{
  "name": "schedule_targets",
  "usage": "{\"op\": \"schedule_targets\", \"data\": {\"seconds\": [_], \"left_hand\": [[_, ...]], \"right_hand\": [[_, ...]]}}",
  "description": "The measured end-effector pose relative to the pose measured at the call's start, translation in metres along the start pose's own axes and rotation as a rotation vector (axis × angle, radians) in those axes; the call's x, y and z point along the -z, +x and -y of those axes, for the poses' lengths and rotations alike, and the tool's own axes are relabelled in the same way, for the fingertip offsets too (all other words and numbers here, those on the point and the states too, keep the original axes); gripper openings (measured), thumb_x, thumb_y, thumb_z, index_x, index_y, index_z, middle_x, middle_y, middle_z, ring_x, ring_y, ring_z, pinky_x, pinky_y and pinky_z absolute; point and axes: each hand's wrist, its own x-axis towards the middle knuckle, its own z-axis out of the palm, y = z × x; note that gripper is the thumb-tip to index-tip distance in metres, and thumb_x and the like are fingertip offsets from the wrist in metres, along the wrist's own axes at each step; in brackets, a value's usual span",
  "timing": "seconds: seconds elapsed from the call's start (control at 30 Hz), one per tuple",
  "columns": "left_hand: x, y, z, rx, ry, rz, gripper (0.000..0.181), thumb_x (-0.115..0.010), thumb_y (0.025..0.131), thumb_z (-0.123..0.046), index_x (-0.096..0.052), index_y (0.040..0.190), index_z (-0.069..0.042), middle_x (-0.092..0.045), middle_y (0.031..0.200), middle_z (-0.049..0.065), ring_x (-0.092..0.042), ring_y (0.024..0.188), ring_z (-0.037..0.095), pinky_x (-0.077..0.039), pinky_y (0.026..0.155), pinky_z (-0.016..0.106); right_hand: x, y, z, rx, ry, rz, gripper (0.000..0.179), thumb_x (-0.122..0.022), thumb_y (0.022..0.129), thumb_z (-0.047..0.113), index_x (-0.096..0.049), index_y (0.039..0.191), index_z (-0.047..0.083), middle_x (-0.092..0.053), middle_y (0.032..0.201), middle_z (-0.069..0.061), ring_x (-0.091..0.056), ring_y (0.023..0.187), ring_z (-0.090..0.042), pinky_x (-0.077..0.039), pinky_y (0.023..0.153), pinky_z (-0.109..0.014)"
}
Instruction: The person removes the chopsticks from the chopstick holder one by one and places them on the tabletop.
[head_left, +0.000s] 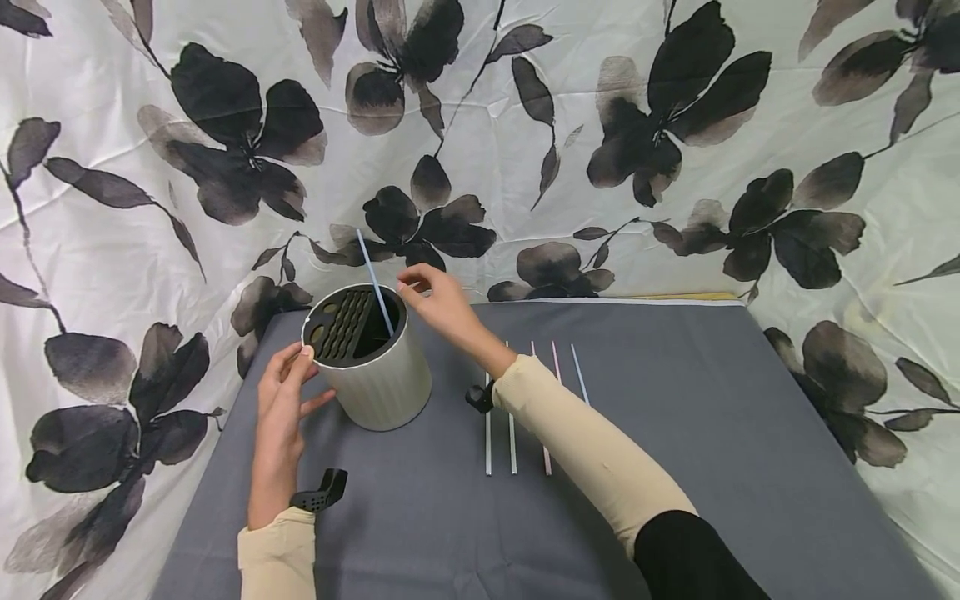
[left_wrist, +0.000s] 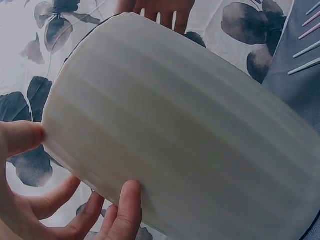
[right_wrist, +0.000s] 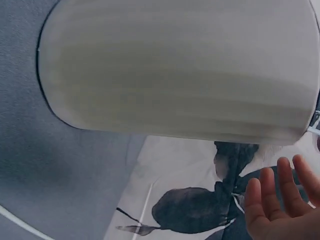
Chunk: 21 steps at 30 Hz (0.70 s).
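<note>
A white ribbed cylindrical holder [head_left: 382,396] with a black slotted insert [head_left: 341,325] stands on the grey cloth. My left hand [head_left: 283,400] holds it from the left, thumb at the top rim. In the left wrist view the fingers [left_wrist: 131,200] rest against its wall. One light blue chopstick [head_left: 371,271] leans upright in the insert's open compartment. Just right of that chopstick, my right hand [head_left: 442,304] hovers by the far rim, thumb and forefinger apart from it. The right wrist view shows loosely extended fingers [right_wrist: 270,190] beside the holder's top end.
Several pastel chopsticks [head_left: 513,450] lie roughly parallel on the grey cloth [head_left: 712,433], right of the holder and partly under the right forearm. A floral curtain [head_left: 570,158] hangs behind the table's far edge. Black wrist cameras [head_left: 321,492] sit on both wrists.
</note>
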Motion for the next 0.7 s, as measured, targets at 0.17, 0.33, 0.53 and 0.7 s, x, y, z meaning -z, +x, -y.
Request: {"op": "schedule_targets", "data": {"seconds": [0.17, 0.33, 0.53, 0.7], "left_hand": [[0.000, 0.000, -0.001, 0.002, 0.005, 0.001, 0.062, -0.061, 0.104, -0.045, -0.044, 0.154, -0.013, -0.051, 0.128, -0.011, -0.053, 0.113, 0.009, -0.066, 0.068, 0.023], [0.001, 0.001, 0.000, 0.013, 0.000, 0.000, 0.061, -0.062, 0.104, -0.046, -0.045, 0.153, -0.014, -0.052, 0.129, -0.011, -0.053, 0.114, 0.009, -0.066, 0.071, 0.024], [0.002, 0.001, -0.001, 0.012, 0.005, 0.002, 0.061, -0.060, 0.104, -0.046, -0.044, 0.154, -0.014, -0.051, 0.131, -0.010, -0.053, 0.114, 0.010, -0.067, 0.073, 0.026], [0.003, 0.001, -0.001, 0.024, 0.007, 0.021, 0.064, -0.059, 0.105, -0.046, -0.041, 0.157, -0.014, -0.049, 0.135, -0.009, -0.051, 0.115, 0.009, -0.067, 0.074, 0.025]], "right_hand": [[-0.009, 0.015, 0.003, -0.009, -0.031, 0.071, 0.032, -0.062, 0.106, 0.030, -0.067, 0.134, 0.014, -0.068, 0.133, -0.005, -0.066, 0.120, -0.022, -0.060, 0.092, -0.034], [-0.020, 0.025, 0.004, 0.031, -0.087, 0.097, 0.029, -0.064, 0.106, 0.027, -0.070, 0.130, 0.013, -0.069, 0.133, -0.006, -0.066, 0.119, -0.023, -0.060, 0.091, -0.033], [-0.029, 0.031, 0.002, 0.074, -0.154, 0.085, 0.025, -0.067, 0.104, 0.028, -0.073, 0.123, 0.013, -0.070, 0.128, -0.004, -0.066, 0.118, -0.022, -0.058, 0.101, -0.034], [-0.029, 0.029, 0.003, 0.085, -0.148, 0.041, 0.024, -0.068, 0.103, 0.030, -0.074, 0.119, 0.012, -0.071, 0.124, -0.004, -0.067, 0.115, -0.021, -0.058, 0.097, -0.034]]}}
